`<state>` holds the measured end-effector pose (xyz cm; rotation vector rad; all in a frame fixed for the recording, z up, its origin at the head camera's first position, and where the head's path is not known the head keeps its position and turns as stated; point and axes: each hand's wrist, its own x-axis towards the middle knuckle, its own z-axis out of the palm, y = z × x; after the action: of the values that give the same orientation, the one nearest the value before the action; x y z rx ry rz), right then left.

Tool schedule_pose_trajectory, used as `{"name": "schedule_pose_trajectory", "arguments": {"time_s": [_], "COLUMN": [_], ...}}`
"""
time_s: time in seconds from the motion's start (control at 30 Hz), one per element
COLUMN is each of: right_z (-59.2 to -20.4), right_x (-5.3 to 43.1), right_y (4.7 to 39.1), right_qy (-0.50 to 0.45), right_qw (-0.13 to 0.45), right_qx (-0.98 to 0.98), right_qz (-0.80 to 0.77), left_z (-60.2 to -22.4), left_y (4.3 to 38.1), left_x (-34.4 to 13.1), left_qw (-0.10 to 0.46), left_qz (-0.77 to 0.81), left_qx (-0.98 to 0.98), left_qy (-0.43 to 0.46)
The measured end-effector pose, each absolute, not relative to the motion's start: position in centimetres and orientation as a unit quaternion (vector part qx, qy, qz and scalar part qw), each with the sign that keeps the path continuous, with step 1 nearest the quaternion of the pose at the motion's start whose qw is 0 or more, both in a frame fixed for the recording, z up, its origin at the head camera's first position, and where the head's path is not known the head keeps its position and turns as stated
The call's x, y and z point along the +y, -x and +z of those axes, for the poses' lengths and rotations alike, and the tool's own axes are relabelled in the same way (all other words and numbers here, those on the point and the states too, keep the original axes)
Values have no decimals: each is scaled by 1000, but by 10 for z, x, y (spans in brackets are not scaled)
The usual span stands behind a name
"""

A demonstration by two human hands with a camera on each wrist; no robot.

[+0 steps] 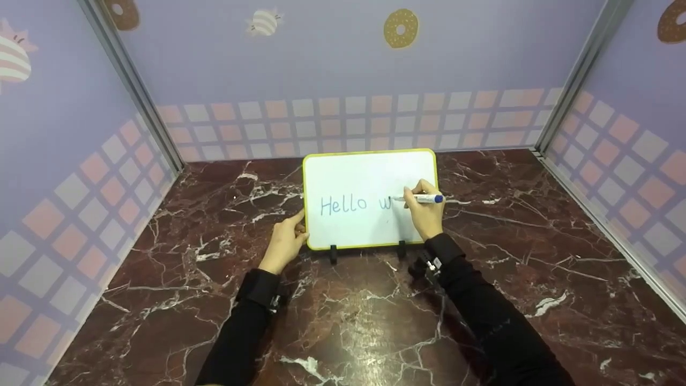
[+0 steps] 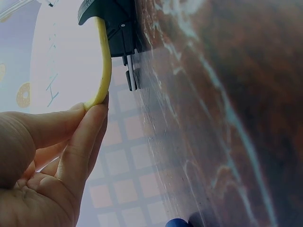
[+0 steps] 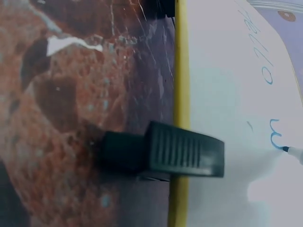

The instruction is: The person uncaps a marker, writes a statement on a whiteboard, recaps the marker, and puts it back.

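A small whiteboard [image 1: 353,177] with a yellow frame stands tilted back on the table, bearing "Hello w" in blue. My left hand [image 1: 285,241] pinches its lower left edge; in the left wrist view, thumb and fingers [image 2: 80,146] grip the yellow rim at the corner. With my right hand [image 1: 427,212] I hold a white marker [image 1: 426,198] with a blue end, in front of the board's right side. Its dark tip [image 3: 285,149] meets the end of the "w" stroke in the right wrist view, where the right hand itself is out of sight.
Two black stand clips [image 1: 333,253] support the board's bottom edge; one clip [image 3: 187,151] looms large in the right wrist view. Dark red marbled tabletop [image 1: 353,321] spreads around. Patterned panels [image 1: 343,69] wall in the back and sides. A blue rounded thing [image 2: 177,222] shows at the left wrist view's bottom.
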<state>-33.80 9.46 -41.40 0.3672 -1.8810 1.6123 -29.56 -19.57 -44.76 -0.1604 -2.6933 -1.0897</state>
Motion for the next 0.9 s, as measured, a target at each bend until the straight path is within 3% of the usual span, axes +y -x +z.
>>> {"name": "schedule_pose_trajectory", "arguments": {"time_s": [0.9], "right_z": [-420], "right_x": [106], "right_y": [339], "right_qy": [-108], "right_qw": [319], "right_qx": [-702], "right_qz": [628], "left_z": [-449], "left_y": [295], "left_x": [-195], "left_qw": [123], "left_qz": [-357], "left_qx": [-924], "left_qy": [59]}}
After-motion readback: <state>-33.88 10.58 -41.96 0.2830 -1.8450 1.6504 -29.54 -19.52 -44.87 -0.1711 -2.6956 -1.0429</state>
